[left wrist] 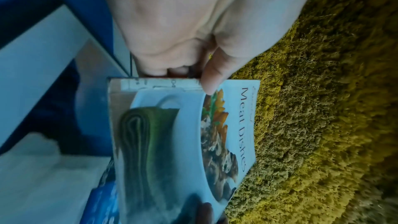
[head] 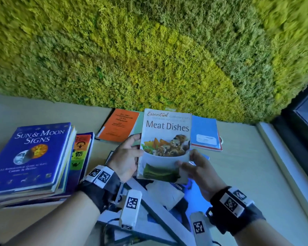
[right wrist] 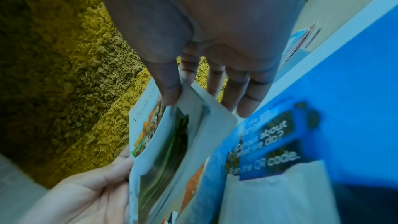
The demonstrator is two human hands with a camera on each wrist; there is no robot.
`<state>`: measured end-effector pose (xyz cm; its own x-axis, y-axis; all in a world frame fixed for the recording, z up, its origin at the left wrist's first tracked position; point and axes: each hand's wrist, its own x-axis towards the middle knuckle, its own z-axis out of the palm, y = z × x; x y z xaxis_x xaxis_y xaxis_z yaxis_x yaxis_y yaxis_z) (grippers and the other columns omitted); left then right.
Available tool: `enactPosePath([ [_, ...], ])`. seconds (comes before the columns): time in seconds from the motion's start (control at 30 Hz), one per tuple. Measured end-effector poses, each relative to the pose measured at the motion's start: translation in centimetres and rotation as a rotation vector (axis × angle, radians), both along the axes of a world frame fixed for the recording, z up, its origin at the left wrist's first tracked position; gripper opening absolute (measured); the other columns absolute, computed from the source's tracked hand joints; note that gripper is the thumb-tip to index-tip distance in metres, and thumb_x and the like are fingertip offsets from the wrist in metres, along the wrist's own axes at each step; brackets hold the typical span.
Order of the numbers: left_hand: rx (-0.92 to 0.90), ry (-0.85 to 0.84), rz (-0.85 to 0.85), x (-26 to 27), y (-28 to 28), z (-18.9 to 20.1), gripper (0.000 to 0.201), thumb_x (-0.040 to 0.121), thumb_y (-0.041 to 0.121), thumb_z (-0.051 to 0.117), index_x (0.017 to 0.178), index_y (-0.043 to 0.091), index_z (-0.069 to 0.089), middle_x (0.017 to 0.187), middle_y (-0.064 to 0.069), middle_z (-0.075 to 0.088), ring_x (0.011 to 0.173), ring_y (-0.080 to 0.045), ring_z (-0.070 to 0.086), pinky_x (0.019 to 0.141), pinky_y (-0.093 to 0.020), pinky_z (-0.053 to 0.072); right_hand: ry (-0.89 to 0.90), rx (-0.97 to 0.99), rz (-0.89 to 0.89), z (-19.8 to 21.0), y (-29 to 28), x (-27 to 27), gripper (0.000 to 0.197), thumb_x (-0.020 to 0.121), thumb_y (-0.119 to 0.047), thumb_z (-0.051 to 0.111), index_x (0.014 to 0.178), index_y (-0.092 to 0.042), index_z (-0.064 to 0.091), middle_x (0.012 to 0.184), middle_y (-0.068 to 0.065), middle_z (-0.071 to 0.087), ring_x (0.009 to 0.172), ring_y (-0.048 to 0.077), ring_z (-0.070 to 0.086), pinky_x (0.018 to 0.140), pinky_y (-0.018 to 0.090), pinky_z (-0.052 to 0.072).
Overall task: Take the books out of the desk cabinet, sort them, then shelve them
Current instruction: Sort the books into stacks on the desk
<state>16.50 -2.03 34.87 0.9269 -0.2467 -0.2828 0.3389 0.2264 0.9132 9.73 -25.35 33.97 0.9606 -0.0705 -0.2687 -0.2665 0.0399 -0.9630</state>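
Cookbook, thin softcover, white cover with food photograph (head: 165, 146): held upright above pale wooden desk top (head: 247, 157), in front of green moss wall (head: 149, 50). Left hand (head: 126, 157) clamped on spine edge, thumb on front cover, fingers curled behind. Right hand (head: 197, 167) pinching lower right corner, thumb in front, fingers spread behind.

Handling, as judged: sorting step, title being read. Best kept gripped at spine, cover corner spared from bending, then laid flat on matching pile, edges squared.

Legible on cookbook: "Essential", "Meat Dishes"; smaller series line too blurred.

Left of cookbook: stack of books topped by thick blue hardback-sized volume (head: 32, 155), lettered "Sun & Moon Signs"; subtitle unreadable. Beside that stack, nearer cookbook: purple book with orange, yellow and green colour blocks (head: 81, 150), text illegible.

Behind cookbook, left: flat orange booklet (head: 119, 126), word "Constitution" readable. Behind cookbook, right: light blue notebook with white label (head: 204, 132), atop thin red-edged items.

Below cookbook: blue and white printed sheets (right wrist: 269, 144), reading "what we do?" and "QR code".
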Motion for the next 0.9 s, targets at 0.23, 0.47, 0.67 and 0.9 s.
enactPosePath([
  [0.23,0.312,-0.056,-0.014,7.0,3.6,-1.6,0.056,0.097,-0.005,0.050,0.147,0.020,0.050,0.140,0.007,0.052,0.104,-0.016,0.059,0.096,-0.037,0.050,0.094,0.067,-0.076,-0.4,4.5,4.6,0.037,0.100,-0.006,0.061,0.131,-0.022,0.051,0.111,0.021,0.070,0.086,0.032,0.067,0.065,0.040,0.059],
  [0.47,0.598,-0.067,0.013,15.6,7.6,-1.0,0.049,0.096,0.005,0.056,0.142,0.022,0.057,0.126,-0.004,0.066,0.099,-0.023,0.057,0.090,-0.036,0.042,0.185,0.010,-0.027,-1.6,9.1,14.6,0.040,0.098,-0.009,0.061,0.137,-0.017,0.054,0.099,0.019,0.072,0.079,0.039,0.071,0.067,0.045,0.062],
  [0.67,0.971,-0.077,-0.069,21.0,9.1,-3.1,0.058,0.100,0.027,0.058,0.154,0.014,0.040,0.141,-0.006,0.058,0.097,-0.023,0.062,0.073,-0.026,0.046,0.287,-0.017,0.012,-3.8,12.4,21.4,0.064,0.097,-0.024,0.067,0.152,-0.010,0.037,0.120,0.013,0.065,0.091,0.026,0.062,0.071,0.037,0.051],
  [0.9,1.056,-0.016,-0.144,20.2,8.6,-4.7,0.045,0.097,0.036,0.062,0.137,0.016,0.057,0.125,-0.009,0.062,0.112,-0.028,0.060,0.086,-0.031,0.046,0.264,-0.056,0.067,-2.4,11.2,21.1,0.049,0.099,-0.019,0.064,0.144,-0.003,0.050,0.143,0.023,0.058,0.132,0.041,0.055,0.092,0.039,0.046],
])
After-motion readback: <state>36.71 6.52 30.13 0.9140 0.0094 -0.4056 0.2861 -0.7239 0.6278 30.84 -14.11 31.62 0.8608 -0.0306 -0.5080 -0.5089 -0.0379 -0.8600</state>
